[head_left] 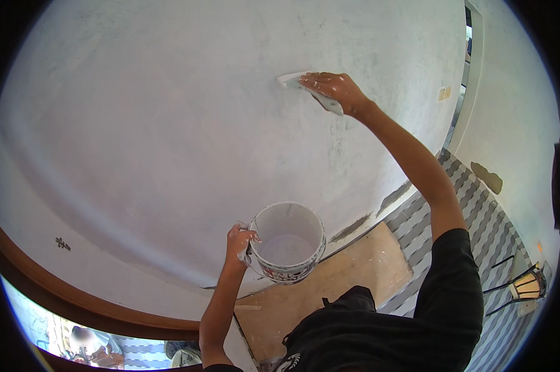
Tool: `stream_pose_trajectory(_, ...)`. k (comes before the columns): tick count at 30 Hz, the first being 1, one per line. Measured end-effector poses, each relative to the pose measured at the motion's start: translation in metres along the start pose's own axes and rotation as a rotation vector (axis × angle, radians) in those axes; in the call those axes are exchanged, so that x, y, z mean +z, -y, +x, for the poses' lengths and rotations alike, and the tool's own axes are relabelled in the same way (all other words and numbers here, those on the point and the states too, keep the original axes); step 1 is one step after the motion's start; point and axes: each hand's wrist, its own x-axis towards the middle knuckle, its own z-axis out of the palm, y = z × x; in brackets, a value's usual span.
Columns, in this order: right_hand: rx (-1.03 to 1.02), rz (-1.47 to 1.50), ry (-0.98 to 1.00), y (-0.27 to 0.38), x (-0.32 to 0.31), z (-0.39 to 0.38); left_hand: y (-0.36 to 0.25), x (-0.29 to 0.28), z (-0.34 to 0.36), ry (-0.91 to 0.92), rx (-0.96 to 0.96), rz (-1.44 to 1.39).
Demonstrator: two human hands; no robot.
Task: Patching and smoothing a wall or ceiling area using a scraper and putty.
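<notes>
My left hand (240,245) is closed on the rim of a white plastic bucket (280,220), tipped so that its pale, smeared inside faces me. Dark print and drips mark the bucket's outer side. My right arm reaches up to the wall (187,136), where my right hand (331,90) presses a flat, pale spreader (326,104) against the surface. Part of this tool is hidden under my palm and fingers. White spots cover both hands. The wall carries an uneven whitish coat with grey patches showing through.
Below the wall lies a spattered tan board (336,273) on a striped tile floor (466,180). A chair (528,285) stands at the lower right. Brown trim (94,310) curves along the lower left, with a person (100,350) beyond it. A doorway (466,93) opens at the upper right.
</notes>
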Motion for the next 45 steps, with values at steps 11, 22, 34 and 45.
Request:
stream_pose_trajectory(11,-0.053,0.093,0.452,0.024,0.036,-0.053,0.000,0.000,0.004,-0.008,0.009,0.006)
stream_pose_trajectory(22,-0.054,-0.246,-0.182,-0.001,-0.011,0.053,0.010,-0.001,0.006,-0.016,-0.015,-0.049)
stream_pose_trajectory(34,-0.054,0.096,0.577,0.040,0.045,-0.024,0.009,-0.008,0.010,-0.051,0.009,0.031)
stream_pose_trajectory(45,-0.001,-0.186,-0.072,0.000,-0.007,0.065,0.008,-0.002,0.002,0.004,0.024,-0.097)
